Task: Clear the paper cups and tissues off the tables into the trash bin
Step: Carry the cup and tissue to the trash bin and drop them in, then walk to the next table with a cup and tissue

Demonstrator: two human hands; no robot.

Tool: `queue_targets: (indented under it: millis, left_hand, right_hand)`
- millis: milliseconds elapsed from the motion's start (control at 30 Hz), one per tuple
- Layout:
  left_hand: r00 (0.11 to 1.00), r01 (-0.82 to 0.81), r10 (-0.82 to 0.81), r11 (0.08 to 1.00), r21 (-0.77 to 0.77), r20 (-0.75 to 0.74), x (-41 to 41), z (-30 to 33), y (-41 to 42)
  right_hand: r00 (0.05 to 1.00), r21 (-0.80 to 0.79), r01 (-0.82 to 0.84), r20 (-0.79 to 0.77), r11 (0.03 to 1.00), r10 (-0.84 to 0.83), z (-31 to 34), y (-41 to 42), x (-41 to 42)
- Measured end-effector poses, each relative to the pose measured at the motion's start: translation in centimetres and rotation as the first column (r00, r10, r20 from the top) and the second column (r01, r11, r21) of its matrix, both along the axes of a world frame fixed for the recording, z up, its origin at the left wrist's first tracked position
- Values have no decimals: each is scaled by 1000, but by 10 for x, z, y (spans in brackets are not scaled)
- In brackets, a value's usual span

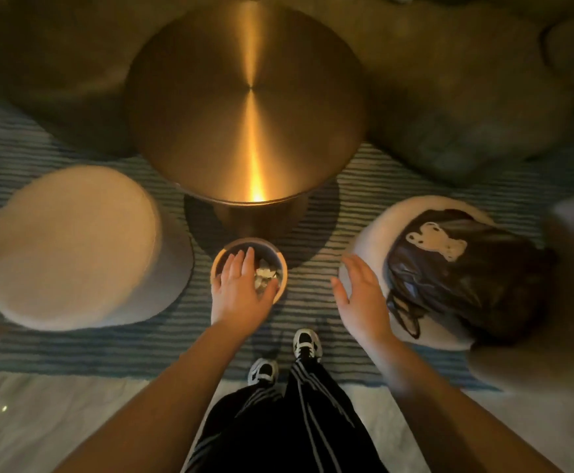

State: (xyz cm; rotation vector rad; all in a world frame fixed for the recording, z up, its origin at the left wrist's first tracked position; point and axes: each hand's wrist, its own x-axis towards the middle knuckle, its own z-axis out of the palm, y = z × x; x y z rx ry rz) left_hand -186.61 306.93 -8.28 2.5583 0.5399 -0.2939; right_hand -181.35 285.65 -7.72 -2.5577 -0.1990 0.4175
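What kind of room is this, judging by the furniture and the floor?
Probably a lounge or living room: a round brass-coloured table, two pale round stools on a striped rug, and a small trash bin on the floor.

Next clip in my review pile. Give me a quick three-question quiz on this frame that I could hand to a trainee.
1. True or false: the round metal table has paper cups on its top.
2. Which hand is over the opening of the small trash bin: A) left hand, B) right hand, C) both?
3. Fill in: the dark bag with the bear design rests on the round ______ to the person's right.

Key
1. False; its top shows nothing on it.
2. A; the right hand hovers open beside the bin, holding nothing.
3. Stool, a pale round one. Crumpled tissues show inside the bin.
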Motion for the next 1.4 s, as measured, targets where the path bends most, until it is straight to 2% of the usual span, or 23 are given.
queue_targets:
  millis: [133,233,333,500,700,800,933,1200,1400]
  left_hand:
    - [970,243,-243,970,-2,13,8,15,-47]
    - [900,435,-435,900,-24,13,11,23,-94]
    - [810,586,-585,810,-32,35,10,36,-147]
    - [632,774,-767,631,-49,110,-6,60,-238]
    - [401,916,-905,400,-36,138,-17,80,-349]
    - [332,942,-927,334,-19,175,-14,85,-413]
    - [314,943,-926,330,46,209,-4,84,-512]
    - [350,926,-907,373,62,236,24,87,-711]
    - [416,899,-878,437,40,237,62,93,-805]
  right_hand:
    - [982,-23,178,63,984,-176,24,-56,-32]
    - [926,-12,375,63,927,-373,35,-102,-63]
    - [813,-11,575,112,818,-571,46,-145,-101]
    - [593,9,797,174,603,-786,59,-205,-171]
    - [377,24,920,220,391,-900,54,-286,-227]
    - [294,34,951,211,308,-932,46,-339,-237]
    - [224,51,970,196,238,-955,39,-431,-235]
    - [272,20,958,242,285,-932,67,-646,-220]
    - [303,19,948,245,317,-921,74,-751,-184]
